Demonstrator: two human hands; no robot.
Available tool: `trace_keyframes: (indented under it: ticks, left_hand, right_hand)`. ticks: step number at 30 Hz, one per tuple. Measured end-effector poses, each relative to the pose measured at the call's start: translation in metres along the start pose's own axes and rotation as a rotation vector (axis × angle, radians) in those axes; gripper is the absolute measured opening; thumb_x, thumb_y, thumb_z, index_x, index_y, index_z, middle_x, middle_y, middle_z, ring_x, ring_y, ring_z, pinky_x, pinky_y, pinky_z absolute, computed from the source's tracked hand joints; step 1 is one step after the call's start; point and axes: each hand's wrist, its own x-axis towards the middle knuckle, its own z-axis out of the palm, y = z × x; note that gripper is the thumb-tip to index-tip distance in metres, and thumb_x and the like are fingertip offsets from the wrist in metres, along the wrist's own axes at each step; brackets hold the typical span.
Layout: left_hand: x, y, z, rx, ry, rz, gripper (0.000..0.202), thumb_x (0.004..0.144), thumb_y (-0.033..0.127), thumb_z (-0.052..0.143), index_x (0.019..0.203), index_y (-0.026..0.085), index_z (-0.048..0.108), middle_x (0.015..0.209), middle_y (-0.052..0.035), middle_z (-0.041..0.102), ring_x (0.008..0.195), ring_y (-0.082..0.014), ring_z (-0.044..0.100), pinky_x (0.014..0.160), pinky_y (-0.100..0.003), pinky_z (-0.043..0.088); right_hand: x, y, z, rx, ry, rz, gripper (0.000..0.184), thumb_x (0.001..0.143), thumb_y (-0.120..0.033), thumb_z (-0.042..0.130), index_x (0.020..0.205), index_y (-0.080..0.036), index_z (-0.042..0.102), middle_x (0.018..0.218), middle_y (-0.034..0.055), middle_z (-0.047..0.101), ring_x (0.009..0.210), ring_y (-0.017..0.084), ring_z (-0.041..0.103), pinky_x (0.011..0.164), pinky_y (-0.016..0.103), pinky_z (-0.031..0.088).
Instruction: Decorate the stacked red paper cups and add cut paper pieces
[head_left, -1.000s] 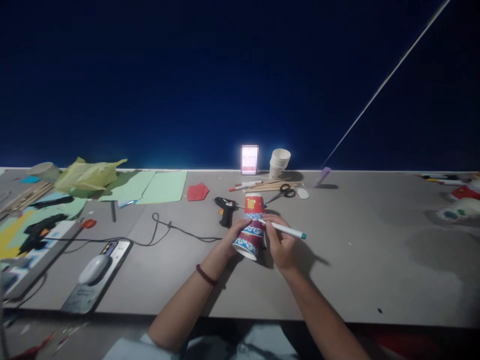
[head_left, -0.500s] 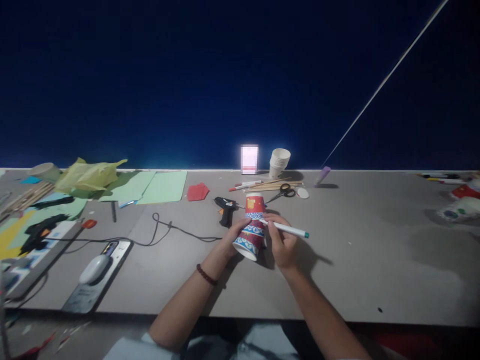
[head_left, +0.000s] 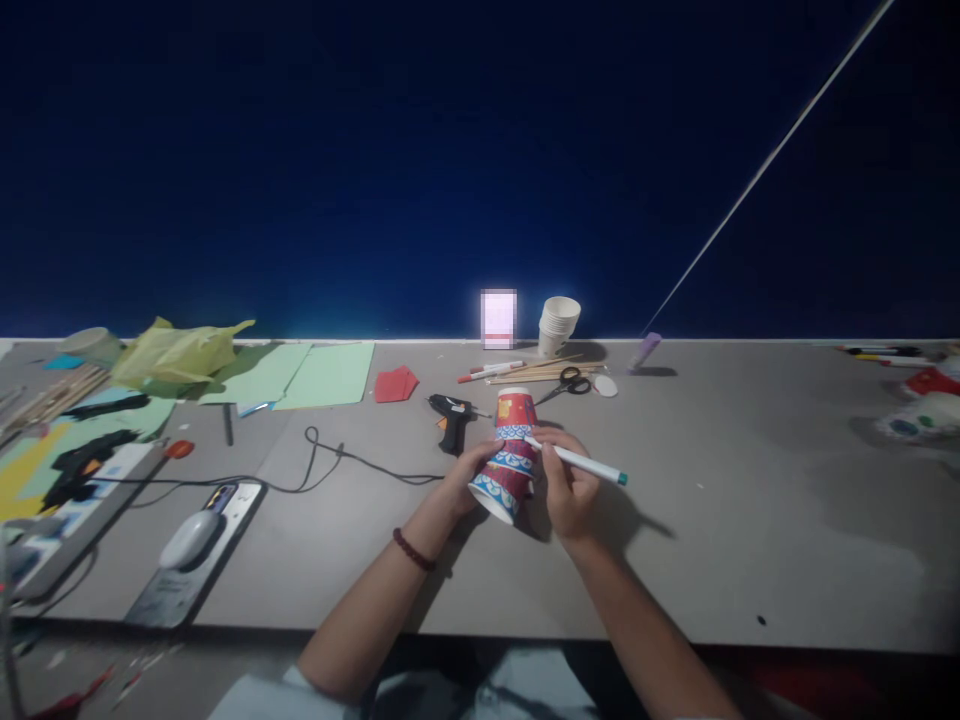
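While the tabletop [head_left: 712, 500] lies beneath it, the patterned paper cup [head_left: 510, 455] is held tilted at mid-table, mouth toward the person; left hand [head_left: 469, 475] fingers close round its side; right hand [head_left: 570, 490] fingers pinch a white pen [head_left: 581, 462], tip on the cup.

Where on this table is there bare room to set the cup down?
Widest bare stretch: table right of the right hand, up to the painted pieces at the far right. A smaller patch left of the left hand, between the cable and the near edge. Crowded: behind the cup, around glue gun and scissors, and the left end's papers.
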Motion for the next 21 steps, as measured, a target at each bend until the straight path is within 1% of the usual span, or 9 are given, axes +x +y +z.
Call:
trace_keyframes:
  ticks: [4,9,15,21]
  left_hand:
    - [0.0001,0.0001,-0.0002,-0.002,0.003,0.019,0.036,0.079,0.024,0.067,0.108,0.004,0.063,0.085,-0.0146,0.073,0.073,-0.0250,0.071,0.076,-0.039,0.056]
    - [0.0002,0.0003,0.0006,-0.013,-0.003,0.013,0.032,0.079,0.024,0.066,0.104,0.004,0.064,0.084,-0.0151,0.074,0.071,-0.0247,0.071,0.073,-0.037,0.056]
    - [-0.0011,0.0016,0.0030,-0.015,0.014,0.004,0.031,0.079,0.024,0.066,0.102,0.004,0.065,0.082,-0.0139,0.073,0.070,-0.0239,0.070,0.072,-0.037,0.056]
    - [-0.0017,0.0013,0.0032,-0.029,0.033,0.004,0.030,0.078,0.023,0.067,0.101,0.003,0.065,0.083,-0.0153,0.073,0.070,-0.0244,0.070,0.073,-0.037,0.056]
  right_hand:
    - [0.0004,0.0008,-0.0001,-0.029,0.007,0.013,0.013,0.092,-0.022,0.054,0.088,-0.021,0.066,0.091,0.0060,0.069,0.092,0.021,0.065,0.086,0.038,0.053]
    - [0.0004,0.0026,-0.0012,-0.058,0.001,0.057,0.014,0.092,-0.026,0.055,0.088,-0.021,0.067,0.090,0.0061,0.070,0.090,0.021,0.066,0.085,0.037,0.053]
    - [0.0004,0.0035,-0.0010,-0.045,0.001,0.064,0.014,0.092,-0.026,0.055,0.088,-0.021,0.067,0.090,0.0058,0.070,0.090,0.021,0.066,0.085,0.036,0.053]
    - [-0.0011,0.0060,-0.0013,-0.030,-0.010,0.054,0.014,0.091,-0.026,0.056,0.084,-0.020,0.067,0.089,0.0069,0.070,0.090,0.022,0.066,0.084,0.038,0.052]
